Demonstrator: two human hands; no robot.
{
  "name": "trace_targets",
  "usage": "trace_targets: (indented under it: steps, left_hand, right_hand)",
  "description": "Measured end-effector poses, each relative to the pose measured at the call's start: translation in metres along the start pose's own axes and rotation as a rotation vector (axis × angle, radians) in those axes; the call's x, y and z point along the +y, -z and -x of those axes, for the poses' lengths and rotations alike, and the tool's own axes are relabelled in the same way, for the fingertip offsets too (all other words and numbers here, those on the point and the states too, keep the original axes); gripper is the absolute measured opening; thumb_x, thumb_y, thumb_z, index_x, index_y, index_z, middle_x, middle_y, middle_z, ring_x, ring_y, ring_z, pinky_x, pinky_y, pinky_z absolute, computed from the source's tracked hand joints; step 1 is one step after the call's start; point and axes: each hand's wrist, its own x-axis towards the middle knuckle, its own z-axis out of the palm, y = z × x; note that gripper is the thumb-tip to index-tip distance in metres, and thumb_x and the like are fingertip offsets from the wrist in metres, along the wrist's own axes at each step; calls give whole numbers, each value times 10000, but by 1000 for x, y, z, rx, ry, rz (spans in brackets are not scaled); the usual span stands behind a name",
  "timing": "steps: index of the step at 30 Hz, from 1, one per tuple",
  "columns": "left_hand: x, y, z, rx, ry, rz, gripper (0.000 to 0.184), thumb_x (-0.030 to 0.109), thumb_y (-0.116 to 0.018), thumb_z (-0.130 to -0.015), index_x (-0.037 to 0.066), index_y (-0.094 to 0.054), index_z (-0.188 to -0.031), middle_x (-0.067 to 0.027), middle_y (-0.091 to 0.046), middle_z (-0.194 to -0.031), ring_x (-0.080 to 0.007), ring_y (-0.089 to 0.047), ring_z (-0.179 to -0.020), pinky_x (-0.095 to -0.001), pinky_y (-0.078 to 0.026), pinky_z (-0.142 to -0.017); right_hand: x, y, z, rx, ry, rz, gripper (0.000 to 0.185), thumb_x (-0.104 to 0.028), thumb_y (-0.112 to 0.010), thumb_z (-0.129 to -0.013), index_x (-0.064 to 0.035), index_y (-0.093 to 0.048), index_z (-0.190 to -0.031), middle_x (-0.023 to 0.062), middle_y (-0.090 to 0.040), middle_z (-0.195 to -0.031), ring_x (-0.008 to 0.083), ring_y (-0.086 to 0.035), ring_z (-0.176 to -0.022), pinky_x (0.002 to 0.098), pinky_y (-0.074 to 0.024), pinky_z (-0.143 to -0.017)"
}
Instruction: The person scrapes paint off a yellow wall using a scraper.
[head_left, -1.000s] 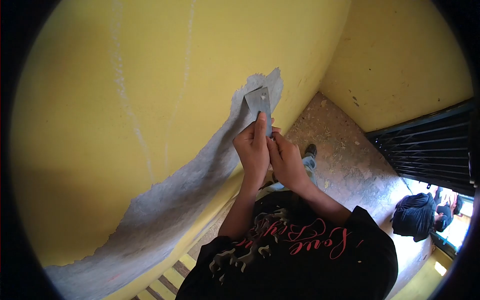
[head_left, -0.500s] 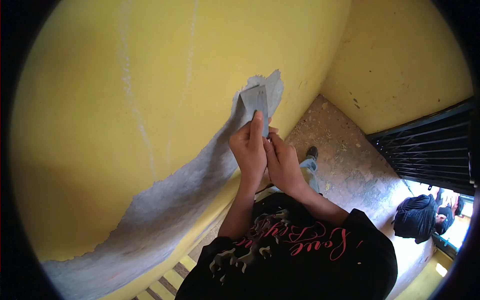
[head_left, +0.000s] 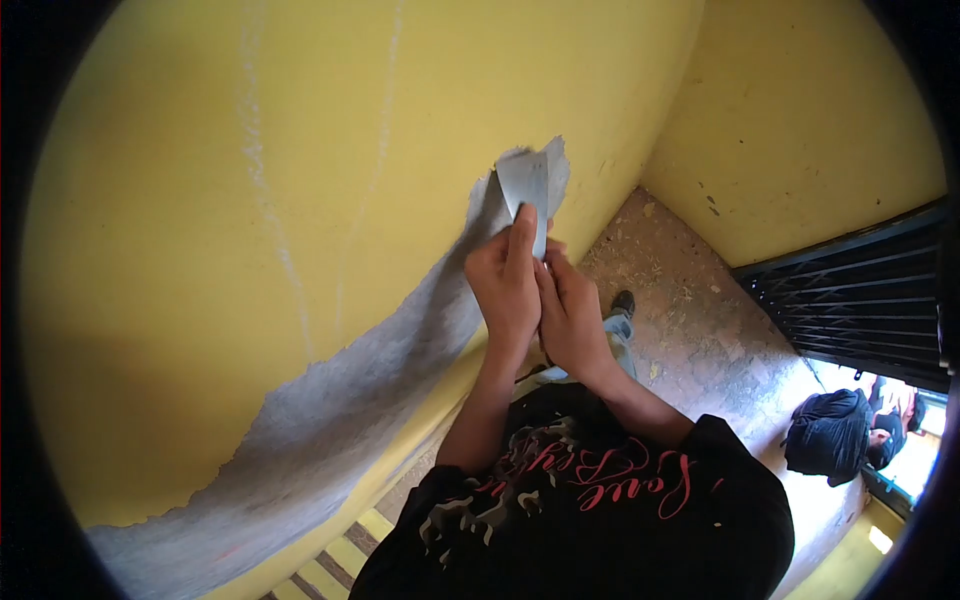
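A flat grey metal scraper (head_left: 524, 178) is pressed up against the wall, its wide end at the upper edge of the bare grey patch (head_left: 370, 375). My left hand (head_left: 506, 280) is closed around it, with the thumb lying along the blade. Just below and to the right, my right hand (head_left: 574, 310) is closed on the scraper's lower end; its handle is hidden by the fingers. Yellow paint (head_left: 320, 200) with a ragged border surrounds the grey patch.
A second yellow wall (head_left: 800, 120) meets this one at a corner on the right. Beyond the dusty floor (head_left: 690, 290) stands a black folding metal gate (head_left: 850, 290). A person in dark clothes (head_left: 830, 435) is near the doorway. Yellow slats (head_left: 325, 578) show at lower left.
Both hands and the scraper have moved slightly up and to the right along the wall. The blade now reaches closer to the patch's top edge.
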Motion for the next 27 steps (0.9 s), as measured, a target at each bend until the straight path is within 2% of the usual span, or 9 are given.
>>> trace_targets:
  steps: [3,6,8,13,16,18,22,23,27]
  left_hand:
    - [-1,-2,3,24,-2,5,447,327,-574,-915,-101,-653,-816,-127,-639,-647,-146,-600,-556,-249,-455,-529]
    - [3,-4,3,18,15,35,452,331,-579,-912,-105,-650,-815,-130,-635,-643,-144,-597,-562,-254,-462,-540]
    - [1,-1,4,9,-8,27,433,319,-567,-922,-89,-667,-819,-94,-632,-623,-80,-542,-563,-228,-419,-527]
    - [1,-5,0,32,10,18,443,331,-573,-917,-92,-672,-834,-95,-630,-610,-87,-547,-557,-235,-421,-526]
    - [6,-2,4,32,-38,-3,439,326,-574,-917,-94,-671,-836,-93,-629,-613,-94,-558,-564,-238,-427,-532]
    - [3,0,5,38,-28,2,441,327,-580,-914,-96,-670,-829,-96,-627,-611,-100,-564,-564,-237,-429,-534]
    - [8,-7,3,68,-34,83,451,334,-585,-912,-98,-670,-811,-102,-627,-612,-99,-560,-560,-233,-426,-530]
    - [11,-5,4,46,-20,62,454,333,-585,-912,-102,-667,-810,-102,-628,-614,-99,-562,-565,-236,-428,-533]
    - [8,1,10,76,-37,16,453,333,-589,-910,-100,-668,-801,-96,-629,-616,-93,-553,-563,-240,-428,-533]
  right_hand:
    - [3,8,1,-78,50,101,227,-150,-489,-941,71,-540,-939,241,-548,-628,346,-587,-561,380,-415,-507]
    - [-4,5,-1,-49,-32,69,226,-145,-488,-940,74,-541,-911,236,-545,-620,331,-580,-547,374,-412,-505]
    - [-2,-2,3,23,36,-1,226,-148,-494,-938,71,-546,-912,233,-546,-623,330,-575,-544,370,-408,-502]
    - [-2,7,0,-88,-35,64,230,-156,-493,-941,69,-543,-935,206,-536,-591,304,-572,-514,371,-398,-480]
    - [-1,-1,-1,65,91,-34,237,-165,-497,-942,66,-551,-923,181,-530,-565,264,-572,-498,366,-393,-469]
    - [1,6,6,-95,29,14,233,-166,-495,-945,58,-557,-923,175,-534,-570,247,-564,-491,359,-392,-468]
    - [-7,4,-4,-36,-13,-47,241,-167,-490,-947,64,-556,-927,186,-546,-593,263,-569,-501,358,-399,-476]
    - [-6,-2,-2,42,94,-45,241,-168,-492,-945,63,-559,-930,200,-550,-599,278,-580,-513,365,-402,-478]
    - [2,-1,2,-10,180,-29,239,-166,-491,-947,64,-554,-928,221,-548,-607,314,-586,-527,377,-401,-481]
